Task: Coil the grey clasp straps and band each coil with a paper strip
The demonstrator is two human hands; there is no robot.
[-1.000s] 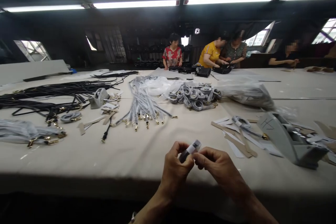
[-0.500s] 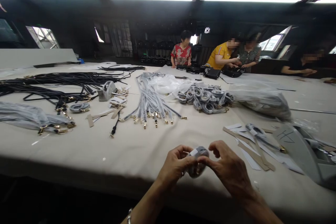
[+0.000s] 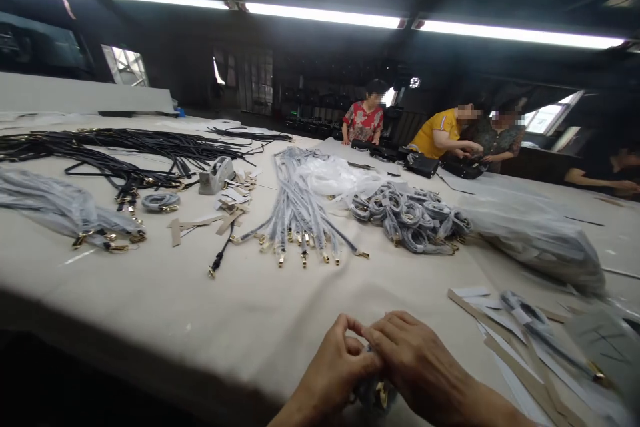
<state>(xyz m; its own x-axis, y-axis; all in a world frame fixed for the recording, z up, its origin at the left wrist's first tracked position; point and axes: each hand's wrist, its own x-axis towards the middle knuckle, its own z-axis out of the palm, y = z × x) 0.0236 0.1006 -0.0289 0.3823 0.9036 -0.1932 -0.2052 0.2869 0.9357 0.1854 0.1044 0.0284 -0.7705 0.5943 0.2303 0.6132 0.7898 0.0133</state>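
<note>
My left hand [image 3: 336, 367] and my right hand [image 3: 417, 363] are pressed together low at the table's near edge. Both are closed around a small coiled grey strap [image 3: 374, 393] with a gold clasp, mostly hidden under my fingers. Ahead lies a fan of straight grey straps [image 3: 297, 210] with gold ends. To their right sits a heap of coiled grey straps [image 3: 410, 213].
A long beige table [image 3: 150, 307] holds black straps [image 3: 100, 150] at far left, a tape dispenser [image 3: 216, 176], bagged straps [image 3: 55, 210], plastic bags [image 3: 537, 233] and card strips [image 3: 505, 340] at right. Several people [image 3: 367, 121] work at the far side.
The view swung left and tilted. My hands dropped toward the near edge and closed over the coiled strap, which now shows far less than before.
</note>
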